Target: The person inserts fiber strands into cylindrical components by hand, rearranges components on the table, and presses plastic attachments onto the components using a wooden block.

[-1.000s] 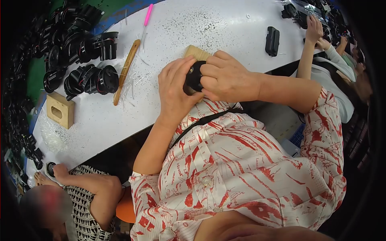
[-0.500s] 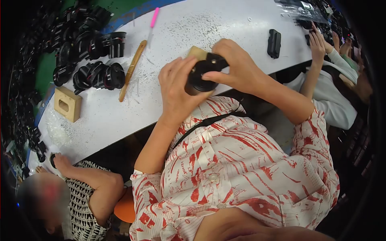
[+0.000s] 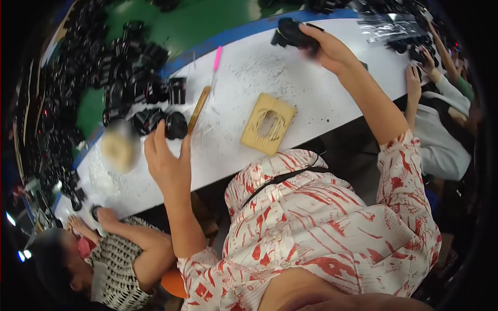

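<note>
My right hand (image 3: pixel 334 52) is raised over the far side of the table, its fingers wrapped round a black plastic part (image 3: pixel 293 33) with a rounded end. Toward the left, my left hand (image 3: pixel 168 163) has its thumb and fingers spread beside a round black part (image 3: pixel 175 125) in a row of similar ones. Whether the fingertips touch that part, I cannot tell. Between my hands, close to my body, lies a wooden block (image 3: pixel 252 135) with an oval hole and dark shavings around it.
A wooden-handled tool (image 3: pixel 199 110) and a pink stick (image 3: pixel 217 58) lie beyond my left hand. Black parts (image 3: pixel 150 93) pile up at the left. A blurred wooden piece (image 3: pixel 120 149) sits near plastic film (image 3: pixel 106 179). People work on both sides; dark crumbs dot the white table (image 3: pixel 223 150).
My hands have parted: the right carried the black part away to the far right, while the left moved left to the row of black parts. The wooden block near me is now uncovered.
</note>
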Tool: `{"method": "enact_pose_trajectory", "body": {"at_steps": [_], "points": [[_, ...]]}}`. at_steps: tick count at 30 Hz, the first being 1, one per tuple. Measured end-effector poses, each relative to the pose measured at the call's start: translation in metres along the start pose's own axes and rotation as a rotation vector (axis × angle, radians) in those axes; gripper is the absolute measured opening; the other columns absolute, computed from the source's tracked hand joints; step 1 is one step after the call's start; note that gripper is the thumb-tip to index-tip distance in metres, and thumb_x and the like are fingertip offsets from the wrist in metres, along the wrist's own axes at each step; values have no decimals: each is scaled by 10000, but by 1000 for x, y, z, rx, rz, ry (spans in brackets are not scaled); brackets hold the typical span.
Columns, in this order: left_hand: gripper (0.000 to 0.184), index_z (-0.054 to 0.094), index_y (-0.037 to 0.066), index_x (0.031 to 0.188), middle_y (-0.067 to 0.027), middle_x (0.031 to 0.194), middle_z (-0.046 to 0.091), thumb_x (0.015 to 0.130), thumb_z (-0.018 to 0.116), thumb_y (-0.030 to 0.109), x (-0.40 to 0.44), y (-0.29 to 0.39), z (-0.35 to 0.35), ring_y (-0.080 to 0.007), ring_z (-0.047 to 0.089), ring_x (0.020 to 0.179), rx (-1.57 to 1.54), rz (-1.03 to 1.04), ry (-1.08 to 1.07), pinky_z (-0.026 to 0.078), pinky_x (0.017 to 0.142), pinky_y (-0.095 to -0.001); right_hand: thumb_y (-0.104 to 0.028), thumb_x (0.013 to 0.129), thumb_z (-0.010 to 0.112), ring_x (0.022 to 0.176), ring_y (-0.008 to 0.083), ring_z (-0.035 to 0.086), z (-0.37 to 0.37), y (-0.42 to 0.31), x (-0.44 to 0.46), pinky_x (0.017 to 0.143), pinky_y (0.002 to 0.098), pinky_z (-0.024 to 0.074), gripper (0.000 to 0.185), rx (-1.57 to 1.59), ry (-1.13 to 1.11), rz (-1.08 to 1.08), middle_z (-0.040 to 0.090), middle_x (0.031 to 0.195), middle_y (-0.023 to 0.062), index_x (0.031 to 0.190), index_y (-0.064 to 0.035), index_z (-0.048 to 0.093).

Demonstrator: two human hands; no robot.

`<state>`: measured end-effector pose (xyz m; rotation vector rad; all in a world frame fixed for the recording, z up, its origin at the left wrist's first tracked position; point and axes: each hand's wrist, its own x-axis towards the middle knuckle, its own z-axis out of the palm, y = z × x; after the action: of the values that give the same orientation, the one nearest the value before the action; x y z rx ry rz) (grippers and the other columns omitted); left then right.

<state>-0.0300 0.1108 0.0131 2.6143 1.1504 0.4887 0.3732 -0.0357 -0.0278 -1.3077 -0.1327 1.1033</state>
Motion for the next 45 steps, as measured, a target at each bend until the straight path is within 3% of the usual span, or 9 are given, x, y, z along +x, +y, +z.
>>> {"method": "enact_pose_trajectory", "body": {"at_steps": [4, 9, 15, 18, 22, 28, 33, 37, 45], "points": [[575, 588, 50, 1358, -164, 1139, 563, 840, 820, 142, -3, 1, 13, -364, 629, 993, 142, -23, -22, 536, 824, -442, -240, 952, 740, 913, 210, 697, -32, -25, 61, 748, 287, 578, 287, 240, 82, -264, 688, 974, 97, 1057, 13, 655], [525, 586, 78, 1370, -150, 1119, 538, 876, 766, 94, -4, -4, 37, -303, 647, 902, 62, -112, 65, 552, 738, -392, -243, 961, 724, 983, 222, 708, -10, -21, 46, 796, 306, 584, 282, 152, 78, -320, 694, 1000, 111, 1047, 16, 652], [545, 550, 85, 1406, -115, 1146, 555, 885, 679, -12, -4, -13, 24, -170, 648, 868, -240, -171, 30, 541, 712, -264, -223, 977, 671, 841, 176, 682, -5, 13, -6, 711, 291, 548, 256, -36, -22, -82, 701, 958, 108, 1045, 22, 648], [542, 551, 71, 1391, -94, 1148, 572, 873, 654, -51, 3, -1, 1, -135, 636, 848, -592, -331, 42, 532, 716, -251, -187, 962, 660, 719, 153, 636, -13, 34, -16, 653, 272, 517, 239, -210, -60, -49, 705, 927, 106, 1057, 29, 627], [481, 542, 63, 1345, -80, 1150, 608, 884, 667, 1, 8, 23, -5, -114, 623, 836, -870, -285, -78, 540, 741, -281, -165, 956, 646, 732, 146, 653, 39, 45, -50, 647, 268, 518, 194, -347, -204, -100, 707, 943, 107, 1015, 18, 621], [429, 561, 52, 1282, -128, 1112, 636, 869, 677, 33, 0, 81, 31, -217, 670, 897, -873, -74, -364, 553, 779, -349, -144, 845, 714, 674, 124, 639, 77, 41, -95, 605, 245, 523, 283, -539, -579, 48, 658, 878, 65, 1065, 13, 629], [330, 599, 51, 1199, -162, 1088, 637, 876, 665, 26, -4, 99, 44, -326, 659, 959, -919, 53, -363, 544, 827, -405, -236, 848, 808, 656, 125, 659, 54, 61, -107, 549, 238, 517, 361, -502, -523, 104, 671, 894, 66, 1052, 1, 628], [285, 618, 57, 1167, -153, 1075, 635, 888, 654, 13, -3, 110, 48, -331, 651, 977, -920, 80, -381, 527, 864, -408, -289, 873, 790, 621, 137, 661, 47, 70, -113, 545, 243, 527, 398, -407, -488, -17, 674, 893, 76, 1083, 2, 620], [265, 638, 51, 1160, -145, 1082, 636, 901, 652, 0, -13, 117, 70, -348, 632, 1012, -918, 260, -115, 507, 901, -416, -366, 913, 729, 626, 166, 681, 29, 68, -108, 548, 248, 534, 461, -393, -393, 131, 685, 890, 91, 1118, 28, 607]]}}
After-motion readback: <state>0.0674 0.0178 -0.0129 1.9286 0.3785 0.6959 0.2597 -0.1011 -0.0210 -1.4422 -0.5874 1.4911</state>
